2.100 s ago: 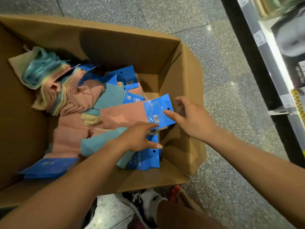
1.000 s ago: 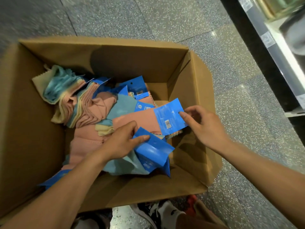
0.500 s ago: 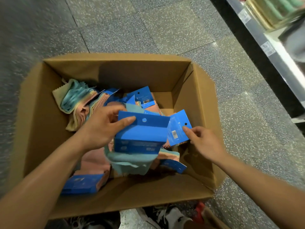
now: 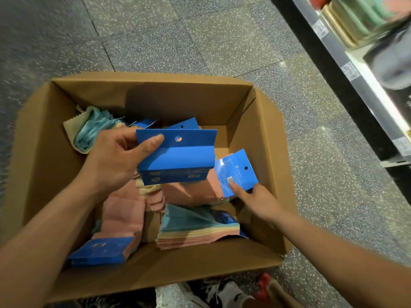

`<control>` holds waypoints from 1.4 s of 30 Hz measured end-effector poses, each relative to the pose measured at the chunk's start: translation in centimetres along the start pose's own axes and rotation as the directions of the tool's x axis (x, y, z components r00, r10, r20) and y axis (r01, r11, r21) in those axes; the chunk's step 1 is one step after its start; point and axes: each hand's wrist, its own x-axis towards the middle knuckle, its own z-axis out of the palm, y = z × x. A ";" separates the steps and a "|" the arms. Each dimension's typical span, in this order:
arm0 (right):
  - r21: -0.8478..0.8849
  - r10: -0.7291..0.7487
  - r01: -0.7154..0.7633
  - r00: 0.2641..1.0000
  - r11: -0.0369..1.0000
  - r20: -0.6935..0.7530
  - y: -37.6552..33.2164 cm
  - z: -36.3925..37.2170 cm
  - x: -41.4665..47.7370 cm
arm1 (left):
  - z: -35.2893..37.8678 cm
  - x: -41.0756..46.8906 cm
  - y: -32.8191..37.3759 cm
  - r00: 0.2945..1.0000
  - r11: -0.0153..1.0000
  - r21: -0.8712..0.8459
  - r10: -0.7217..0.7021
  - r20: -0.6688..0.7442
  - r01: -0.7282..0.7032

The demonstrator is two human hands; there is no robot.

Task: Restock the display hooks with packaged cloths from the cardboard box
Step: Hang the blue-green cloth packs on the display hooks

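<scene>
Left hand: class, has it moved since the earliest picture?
Yes. The left hand, gripping a blue-carded cloth pack, has lifted from the near-right corner of the cardboard box toward its far wall.

Seen from the person's own head-worn camera, the left forearm (image 4: 44,230) and the right forearm (image 4: 333,247) are bare along their whole visible length. The left hand (image 4: 115,161) and the right hand (image 4: 260,201) are bare as well; the left thumb shows a short, plain nail. At the lower edge, a lace-up sneaker (image 4: 229,293) in white with black panels shows, a red patch (image 4: 264,282) just beside it, next to a brown-clad leg (image 4: 283,297).
</scene>
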 end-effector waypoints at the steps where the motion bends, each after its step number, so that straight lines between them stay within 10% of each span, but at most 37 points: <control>1: 0.079 -0.012 0.012 1.000 0.997 0.003 0.1 0.3 0.0 | 0.0 0.0 -0.2 1.000 1.000 -0.008 -0.009 -0.006 0.008; 6: 0.434 0.004 0.018 0.999 0.901 -0.049 0.5 1.8 0.0 | 0.2 -0.4 -1.3 0.999 0.999 -0.016 -0.037 -0.019 0.037; 14: 0.407 0.006 -0.018 0.999 0.913 0.032 1.6 2.4 1.9 | 0.3 -0.3 -1.5 0.999 0.998 0.031 -0.046 -0.008 0.046; 28: 0.438 0.146 0.021 0.928 0.899 -0.344 1.5 5.0 6.5 | 0.4 -0.3 -2.3 0.996 0.997 0.025 -0.075 -0.044 0.077; 42: 0.495 -0.203 0.445 0.860 0.746 -0.468 -6.4 0.5 0.0 | -2.2 -3.2 3.2 0.948 0.995 -0.054 -0.099 -0.302 0.087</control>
